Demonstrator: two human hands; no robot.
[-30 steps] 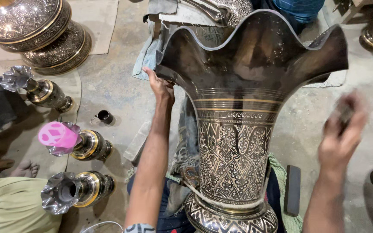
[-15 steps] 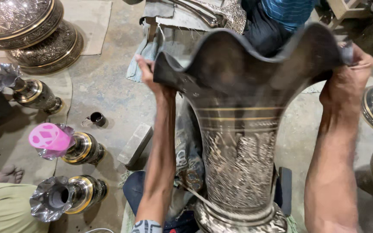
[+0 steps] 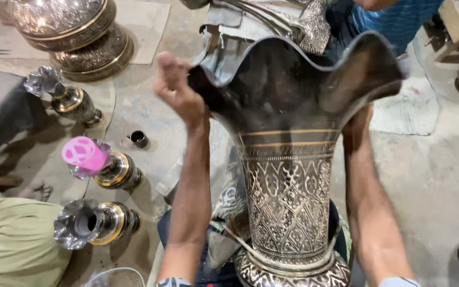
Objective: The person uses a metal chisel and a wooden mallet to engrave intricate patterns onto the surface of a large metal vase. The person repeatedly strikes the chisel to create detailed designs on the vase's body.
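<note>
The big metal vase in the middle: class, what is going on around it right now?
A person sits on the floor with a tall engraved metal vase upright in front of them. The left hand grips its wavy flared rim on one side; the right arm reaches up behind the other side, its hand hidden by the rim. Three smaller vases lie on the floor to the left, one holding a pink object.

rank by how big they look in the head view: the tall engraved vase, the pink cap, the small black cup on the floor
1. tall engraved vase, far the largest, though nearest the camera
2. pink cap
3. small black cup, smallest
</note>
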